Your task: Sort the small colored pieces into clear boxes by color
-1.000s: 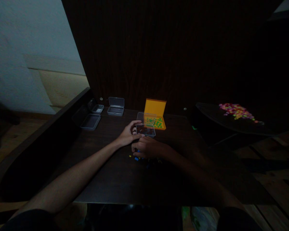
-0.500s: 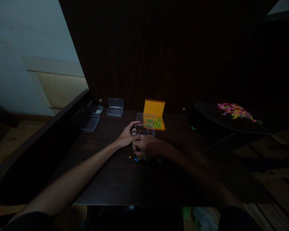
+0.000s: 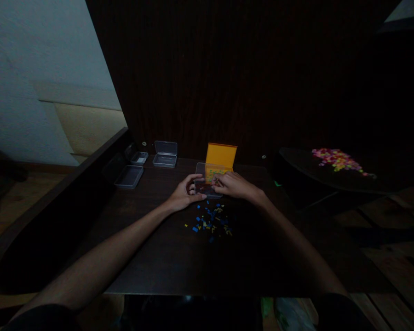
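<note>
On a dark wooden table [image 3: 165,257] a small clear plastic box [image 3: 204,187] with dark reddish pieces stands in front of an open orange box [image 3: 221,158]. My left hand [image 3: 183,194] curls around the clear box's left side and holds it. My right hand [image 3: 230,184] is over the clear box's right edge, fingertips pinched together on something too small to make out. Several small blue and yellow pieces [image 3: 211,221] lie scattered on the table just in front of both hands.
Three more clear boxes [image 3: 164,154] [image 3: 139,157] [image 3: 129,176] stand open at the table's back left. A raised dark edge [image 3: 72,188] borders the left side. To the right, a second dark surface carries a heap of pink and yellow pieces [image 3: 336,159].
My right hand has lifted off the scattered pieces and moved forward to the clear box, uncovering the blue and yellow pieces. The left hand has stayed on the box.
</note>
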A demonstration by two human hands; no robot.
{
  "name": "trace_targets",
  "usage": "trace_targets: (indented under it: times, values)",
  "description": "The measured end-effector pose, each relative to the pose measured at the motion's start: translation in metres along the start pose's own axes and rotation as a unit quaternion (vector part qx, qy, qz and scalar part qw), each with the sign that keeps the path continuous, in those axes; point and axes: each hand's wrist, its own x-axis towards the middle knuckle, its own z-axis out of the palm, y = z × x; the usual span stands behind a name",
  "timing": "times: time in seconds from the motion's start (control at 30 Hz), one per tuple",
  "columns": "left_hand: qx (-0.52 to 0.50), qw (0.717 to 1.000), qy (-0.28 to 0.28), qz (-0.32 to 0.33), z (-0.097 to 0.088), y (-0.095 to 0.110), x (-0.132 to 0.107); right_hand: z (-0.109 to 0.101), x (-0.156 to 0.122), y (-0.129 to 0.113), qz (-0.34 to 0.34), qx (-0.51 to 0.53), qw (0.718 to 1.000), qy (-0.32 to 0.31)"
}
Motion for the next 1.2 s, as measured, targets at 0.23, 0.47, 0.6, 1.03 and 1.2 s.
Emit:
trace_targets:
  times: [0.23,0.47,0.6,1.03,1.2]
  values:
    - [0.002,1.0,-0.013,0.004,0.0013,0.0024,-0.0015,0.004,0.0031,0.0002,-0.015,0.02,1.0,-0.011]
    - [0.0,1.0,-0.023,0.007,0.0012,0.0023,-0.0016,0.0056,0.004,0.0001,-0.019,0.01,1.0,-0.006]
    - [-0.003,1.0,-0.026,0.011,0.0001,0.0004,-0.001,0.0075,0.0044,0.0012,-0.021,0.002,1.0,-0.001]
    - [-0.002,1.0,-0.018,0.004,0.0013,0.0011,-0.0015,0.0016,0.0019,0.0003,-0.02,-0.004,1.0,0.003]
    - [-0.002,1.0,-0.013,0.008,0.0006,0.0,-0.001,-0.0006,0.0012,-0.0016,-0.044,0.017,0.999,0.004]
